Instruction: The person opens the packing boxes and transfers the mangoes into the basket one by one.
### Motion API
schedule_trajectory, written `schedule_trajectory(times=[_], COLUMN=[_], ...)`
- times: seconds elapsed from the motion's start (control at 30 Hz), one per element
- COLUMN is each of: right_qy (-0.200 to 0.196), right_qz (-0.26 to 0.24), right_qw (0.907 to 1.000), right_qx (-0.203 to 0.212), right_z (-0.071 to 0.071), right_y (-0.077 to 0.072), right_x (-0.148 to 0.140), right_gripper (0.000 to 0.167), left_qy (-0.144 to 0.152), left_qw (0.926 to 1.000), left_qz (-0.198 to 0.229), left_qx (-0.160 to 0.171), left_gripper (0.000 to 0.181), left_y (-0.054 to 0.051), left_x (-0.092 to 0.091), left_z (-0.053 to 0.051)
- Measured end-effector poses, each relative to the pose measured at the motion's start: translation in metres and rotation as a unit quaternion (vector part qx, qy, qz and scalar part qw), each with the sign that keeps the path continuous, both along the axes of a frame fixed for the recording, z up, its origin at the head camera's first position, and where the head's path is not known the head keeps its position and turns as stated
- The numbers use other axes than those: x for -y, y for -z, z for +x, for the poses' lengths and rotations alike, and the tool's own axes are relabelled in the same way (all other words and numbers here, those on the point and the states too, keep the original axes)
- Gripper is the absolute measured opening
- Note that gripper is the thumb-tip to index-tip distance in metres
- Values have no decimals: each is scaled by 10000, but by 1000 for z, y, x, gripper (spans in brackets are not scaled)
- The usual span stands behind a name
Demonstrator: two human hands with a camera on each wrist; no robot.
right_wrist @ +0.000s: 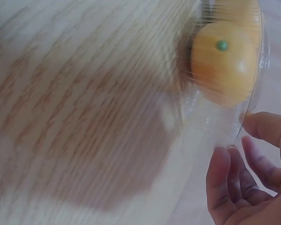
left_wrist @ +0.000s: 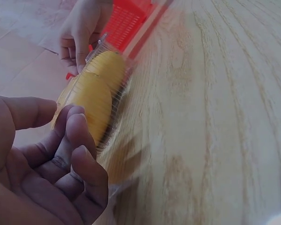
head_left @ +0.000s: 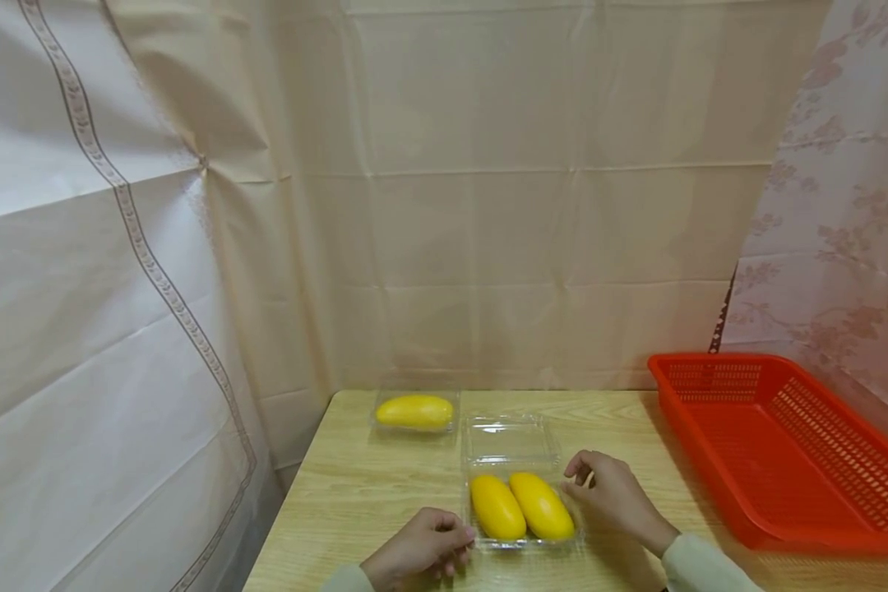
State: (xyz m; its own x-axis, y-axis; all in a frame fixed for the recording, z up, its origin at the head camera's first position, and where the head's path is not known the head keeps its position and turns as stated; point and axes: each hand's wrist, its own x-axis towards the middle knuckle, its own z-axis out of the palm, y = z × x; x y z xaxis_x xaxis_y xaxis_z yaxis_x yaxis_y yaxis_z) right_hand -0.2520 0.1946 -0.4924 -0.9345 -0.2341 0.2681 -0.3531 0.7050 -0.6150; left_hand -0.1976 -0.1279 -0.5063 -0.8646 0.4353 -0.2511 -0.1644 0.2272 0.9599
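Observation:
Two yellow mangoes (head_left: pixel 498 508) lie side by side in a clear plastic clamshell container (head_left: pixel 514 545), its lid (head_left: pixel 509 440) folded back away from me. My left hand (head_left: pixel 423 543) pinches the container's near left corner between thumb and fingertips. At the right side, my right hand (head_left: pixel 612 491) has its thumb and fingertips at the rim, pinching the edge. The right wrist view shows one mango (right_wrist: pixel 225 65) with a green stem nub through the ribbed plastic wall. Both hands' fingers are bent.
Another clear container (head_left: pixel 455 419) with one yellow mango (head_left: pixel 414 411) stands at the back left of the wooden table (head_left: pixel 355 485). A red plastic basket (head_left: pixel 740 493) stands on the right. Pale cloth curtains (head_left: pixel 474 247) hang behind and at the sides.

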Motion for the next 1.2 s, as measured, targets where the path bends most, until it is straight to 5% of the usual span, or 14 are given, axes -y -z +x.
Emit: schedule_trajectory(times=[0.27,0.63,0.97,1.2], right_qy=[94,68,-136,-483], right_qz=[591,2067,2209,2175], right_qw=[9981,9736,9729,9696], right_qx=[-166,-960,-666,-1009], right_z=[8,23,29,26], right_y=[-6,-9,-10,-9], right_x=[11,33,42,47], right_gripper=[11,57,65,60], left_qy=[-63,-73,5,26], left_qw=[10000,9999,10000,9999], left_qz=[-12,68,78,104], left_qx=[15,-48,-12,-67], left_gripper=[30,28,28,29], left_y=[5,4,5,5], left_x=[-1,-1,-1,-2], left_z=[1,1,-2,-3])
